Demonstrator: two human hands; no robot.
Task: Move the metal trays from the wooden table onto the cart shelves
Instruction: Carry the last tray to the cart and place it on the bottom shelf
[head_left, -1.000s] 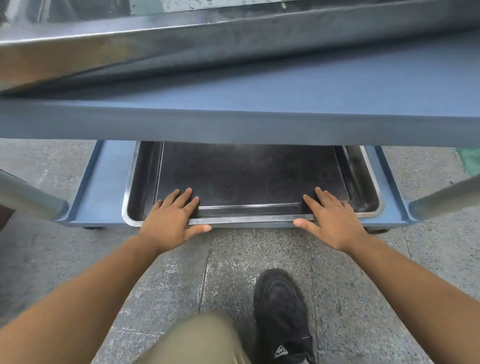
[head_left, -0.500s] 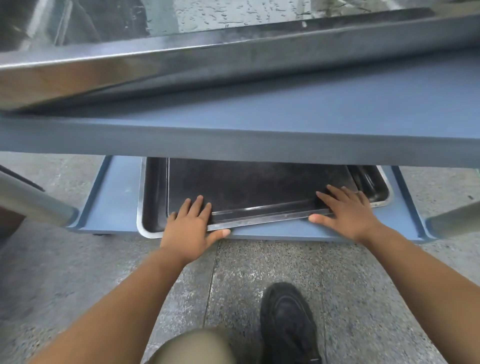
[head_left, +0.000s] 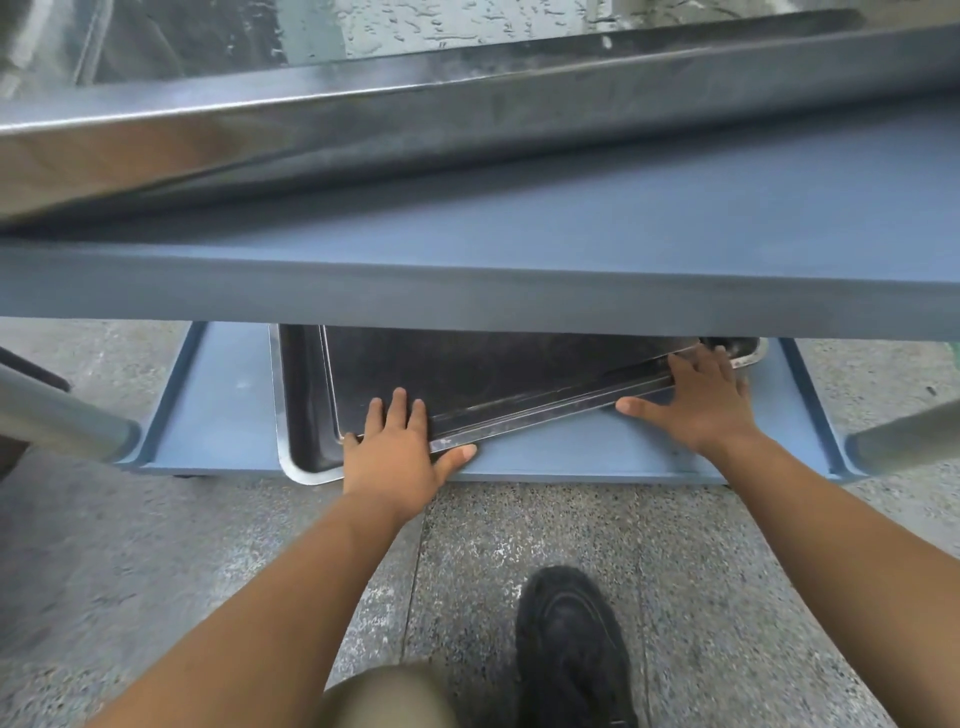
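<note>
The cart's lower shelf (head_left: 223, 395) is blue with a raised lip. It carries two nested metal trays.

1. The outer tray (head_left: 298, 415) is shallow and rectangular, with a bright rolled rim, rounded corners and a darkened interior. Its near-left corner reaches the shelf's front lip.
2. The inner tray (head_left: 493, 374) lies inside it. Its floor is matt black and stained, and its bright front rim is worn.
3. Both trays sit skewed on the shelf. Their front edge runs from near-left to far-right, and their far portions are hidden under the upper shelf (head_left: 519, 249).

Hand positions:
- The left hand (head_left: 397, 457) lies flat over the near-left end of the front rims. Its fingers are straight and close together on the inner tray, and its thumb is spread to the right along the edge.
- The right hand (head_left: 701, 400) lies flat on the far-right end. Its fingers are extended and slightly spread, and its thumb points left.
- Neither hand curls around a rim.

The upper shelf holds a further tray (head_left: 363, 119), which is larger in view, with a polished side wall and water droplets on its floor.

Grey posts (head_left: 57, 421) stand at the cart's corners. A black shoe (head_left: 571, 639) rests on the speckled floor (head_left: 156, 545).
</note>
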